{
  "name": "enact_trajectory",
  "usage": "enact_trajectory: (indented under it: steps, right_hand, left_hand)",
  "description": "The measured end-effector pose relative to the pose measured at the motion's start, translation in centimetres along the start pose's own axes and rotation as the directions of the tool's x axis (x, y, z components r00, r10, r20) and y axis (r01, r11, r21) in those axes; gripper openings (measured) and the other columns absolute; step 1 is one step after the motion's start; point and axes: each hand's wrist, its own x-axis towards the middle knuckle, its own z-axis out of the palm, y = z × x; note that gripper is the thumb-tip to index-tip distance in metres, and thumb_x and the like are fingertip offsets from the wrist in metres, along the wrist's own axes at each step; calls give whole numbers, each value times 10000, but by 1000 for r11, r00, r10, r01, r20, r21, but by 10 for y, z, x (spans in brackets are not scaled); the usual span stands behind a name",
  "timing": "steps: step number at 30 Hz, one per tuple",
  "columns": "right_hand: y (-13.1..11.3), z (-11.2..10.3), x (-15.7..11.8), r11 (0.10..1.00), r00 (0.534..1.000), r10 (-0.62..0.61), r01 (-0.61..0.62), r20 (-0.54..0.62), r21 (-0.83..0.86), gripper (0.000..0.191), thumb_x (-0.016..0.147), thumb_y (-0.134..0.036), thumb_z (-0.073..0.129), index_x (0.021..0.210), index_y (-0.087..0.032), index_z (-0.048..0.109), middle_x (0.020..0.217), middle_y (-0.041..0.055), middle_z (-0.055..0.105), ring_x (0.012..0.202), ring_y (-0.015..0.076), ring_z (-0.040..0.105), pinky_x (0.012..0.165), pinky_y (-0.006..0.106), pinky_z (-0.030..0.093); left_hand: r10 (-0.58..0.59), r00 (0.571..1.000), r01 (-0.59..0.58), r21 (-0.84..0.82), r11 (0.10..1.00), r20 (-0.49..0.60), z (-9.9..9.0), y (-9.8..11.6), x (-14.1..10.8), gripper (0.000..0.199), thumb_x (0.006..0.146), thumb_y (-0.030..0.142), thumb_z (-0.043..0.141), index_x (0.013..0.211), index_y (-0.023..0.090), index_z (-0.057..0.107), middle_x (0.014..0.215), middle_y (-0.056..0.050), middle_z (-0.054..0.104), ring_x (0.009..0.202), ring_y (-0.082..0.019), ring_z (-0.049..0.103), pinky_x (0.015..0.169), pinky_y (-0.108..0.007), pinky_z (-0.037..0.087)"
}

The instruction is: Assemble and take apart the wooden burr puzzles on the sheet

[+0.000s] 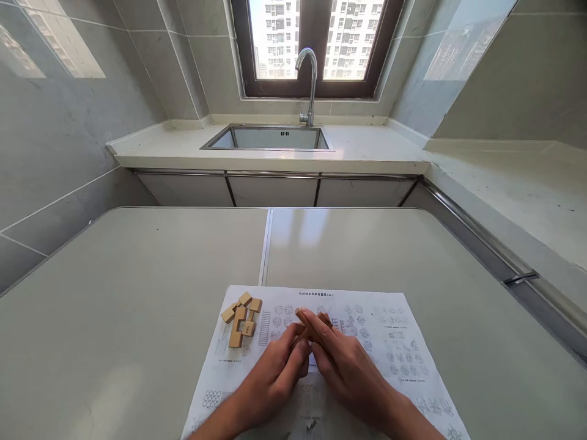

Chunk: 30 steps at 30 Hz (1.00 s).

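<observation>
My left hand (280,368) and my right hand (345,355) meet over a printed paper sheet (389,366). Between them they grip wooden puzzle pieces (304,318), narrow brown bars that stick out above the fingers. How many pieces are held, and how they fit together, is hidden by the fingers. Both hands are closed, with thumbs and fingertips close together. Left of my left hand, several loose light-wood notched pieces (237,327) lie in a small cluster on the sheet's upper left part. Small line diagrams cover the sheet.
The sheet lies on a pale table (137,293) with a seam (265,247) down its far half. Beyond its far edge stands a white counter (367,137) with a sink (270,148) and a chrome tap (313,85) under a window. Tiled walls rise on both sides.
</observation>
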Motion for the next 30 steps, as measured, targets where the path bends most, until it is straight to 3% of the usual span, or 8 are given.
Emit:
enact_trajectory:
  steps: [7, 10, 21, 27, 30]
  right_hand:
    - [3, 0, 0, 997, 999, -37, 37, 3, -70, 666, 1061, -129, 402, 1674, -314, 219, 1492, 90, 636, 1268, 276, 697, 914, 434, 680]
    - [4, 1, 0, 994, 999, -42, 42, 7, -98, 661, 1061, -132, 398, 1675, -309, 226, 1464, 102, 658, 1140, 276, 765, 821, 406, 701]
    - [9, -1, -3, 981, 998, -64, 67, 23, -183, 675, 1080, -149, 401, 1686, -344, 176, 1343, 109, 737, 859, 281, 823, 648, 400, 693]
    - [14, -2, -6, 980, 997, -73, 76, 22, -184, 661, 1063, -145, 420, 1673, -337, 252, 1129, 74, 814, 736, 244, 797, 597, 365, 666]
    - [15, -1, -6, 975, 995, -94, 95, 15, -200, 691, 1042, -115, 426, 1672, -338, 252, 1124, 74, 818, 738, 234, 799, 608, 354, 665]
  left_hand:
    - [-62, 996, 67, -74, 995, 67, -1, 6, -2, 368, 1081, 544, 421, 998, 193, 490, 712, 50, 418, 603, -121, 347, 549, -265, 315]
    - [-59, 994, 67, -89, 994, 91, -2, 6, -2, 375, 1076, 557, 428, 998, 195, 489, 695, 56, 414, 580, -115, 343, 517, -262, 289]
    - [-51, 987, 81, -192, 978, 153, -3, -3, 2, 372, 1066, 566, 453, 985, 203, 451, 729, 66, 374, 561, -93, 316, 493, -252, 245]
    - [-74, 982, 106, -185, 977, 176, -5, 3, 0, 391, 1061, 581, 450, 1039, 193, 485, 708, 68, 371, 563, -101, 310, 496, -254, 247]
    - [-74, 980, 107, -169, 980, 187, -6, 3, 0, 388, 1063, 578, 450, 1087, 193, 487, 660, 81, 376, 528, -100, 313, 481, -250, 258]
